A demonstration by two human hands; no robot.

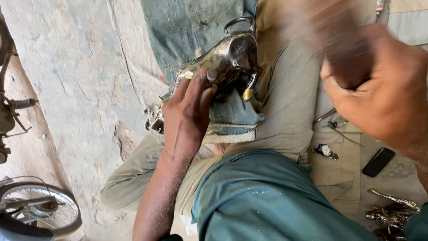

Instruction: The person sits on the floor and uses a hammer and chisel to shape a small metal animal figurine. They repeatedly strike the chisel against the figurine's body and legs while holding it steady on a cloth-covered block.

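Left hand (189,109) clamps metal vessel (225,60) on our lap; right hand (383,96), clenched on blurred tool (339,49), works mid-stroke. Next stroke, we judge, needs vessel steady.

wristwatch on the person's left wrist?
No: the left hand and its forearm are bare; the wristwatch lies on the cloth near a black phone.

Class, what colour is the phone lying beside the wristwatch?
Black: the phone by the wristwatch, head view.
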